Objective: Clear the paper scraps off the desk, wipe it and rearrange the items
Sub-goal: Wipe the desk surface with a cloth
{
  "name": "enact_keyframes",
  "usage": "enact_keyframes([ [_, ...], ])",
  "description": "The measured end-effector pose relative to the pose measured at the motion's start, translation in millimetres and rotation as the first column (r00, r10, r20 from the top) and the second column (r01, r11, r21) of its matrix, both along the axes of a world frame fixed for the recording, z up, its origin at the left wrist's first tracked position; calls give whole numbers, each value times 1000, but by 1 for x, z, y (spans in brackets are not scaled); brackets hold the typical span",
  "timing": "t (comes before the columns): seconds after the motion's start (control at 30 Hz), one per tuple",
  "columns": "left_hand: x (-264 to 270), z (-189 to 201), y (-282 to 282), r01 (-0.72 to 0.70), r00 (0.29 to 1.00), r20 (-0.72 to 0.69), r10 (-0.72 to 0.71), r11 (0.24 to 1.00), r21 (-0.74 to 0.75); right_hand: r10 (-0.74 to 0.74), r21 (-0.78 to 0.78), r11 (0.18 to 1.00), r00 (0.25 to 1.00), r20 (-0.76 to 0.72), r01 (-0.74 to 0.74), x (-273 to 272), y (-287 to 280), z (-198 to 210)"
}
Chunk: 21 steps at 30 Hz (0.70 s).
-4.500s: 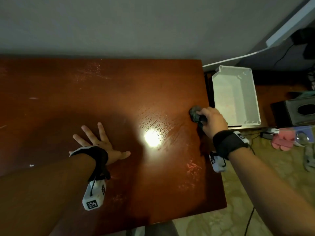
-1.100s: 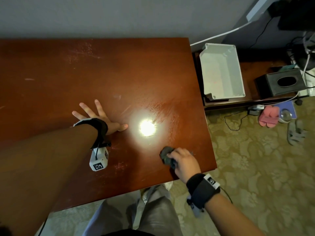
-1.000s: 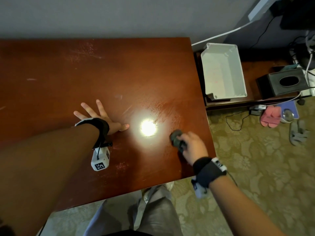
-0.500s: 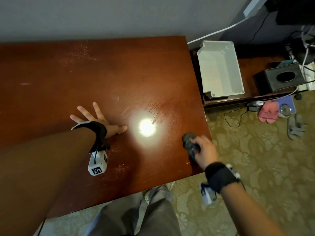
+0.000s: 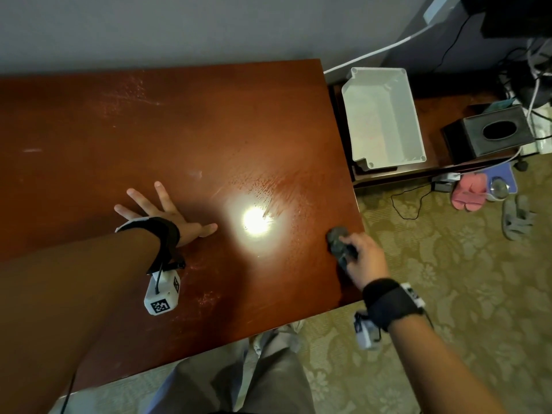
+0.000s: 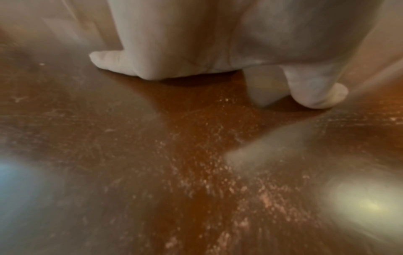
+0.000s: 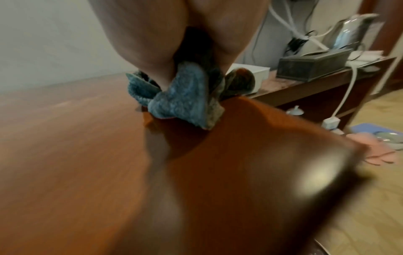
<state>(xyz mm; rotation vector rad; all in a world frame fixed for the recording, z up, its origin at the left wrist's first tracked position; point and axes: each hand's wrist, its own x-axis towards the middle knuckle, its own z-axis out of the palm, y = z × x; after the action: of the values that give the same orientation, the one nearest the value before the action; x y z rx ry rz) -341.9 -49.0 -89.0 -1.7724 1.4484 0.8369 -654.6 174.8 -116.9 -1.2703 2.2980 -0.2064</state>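
Observation:
The reddish-brown wooden desk fills the left of the head view, with a bright lamp glare near its middle. My right hand grips a bunched dark blue-grey cloth and presses it on the desk close to the right edge. In the right wrist view the cloth bulges out below my curled fingers onto the wood. My left hand lies flat on the desk with fingers spread, holding nothing. The left wrist view shows its fingertips on the scuffed desk.
A white plastic tray and a dark tissue box sit on a lower side table to the right. Cables, pink slippers and grey sandals lie on the patterned carpet. A small white scrap shows at the desk's far left.
My right hand has dragged the cloth from the front middle of the desk rightward and away from me, up to the right edge. The left hand has stayed flat in place.

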Motion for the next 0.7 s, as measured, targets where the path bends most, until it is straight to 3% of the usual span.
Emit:
enact_keyframes([
  [0.13, -1, 1, 1, 11, 1000, 14, -11, 1000, -5, -132, -21, 991, 991, -36, 131, -30, -35, -3],
  [0.3, 2, -1, 1, 13, 1000, 2, -12, 1000, -8, -190, -79, 979, 982, -17, 188, 3, -17, -8],
  [0.47, -2, 3, 2, 8, 1000, 10, -8, 1000, -9, -13, 55, 998, 999, 52, 10, 92, 48, -10],
  [0.53, -2, 3, 2, 9, 1000, 10, -8, 1000, -17, 90, 42, 995, 989, 116, -95, 120, 70, -11],
  [0.63, 0, -3, 1, 9, 1000, 19, -8, 1000, -25, 233, -4, 972, 959, 159, -235, 133, 83, -17],
  [0.7, 1, -7, 0, 10, 1000, 26, -9, 1000, -29, 199, 7, 979, 969, 146, -202, 120, 78, -17],
])
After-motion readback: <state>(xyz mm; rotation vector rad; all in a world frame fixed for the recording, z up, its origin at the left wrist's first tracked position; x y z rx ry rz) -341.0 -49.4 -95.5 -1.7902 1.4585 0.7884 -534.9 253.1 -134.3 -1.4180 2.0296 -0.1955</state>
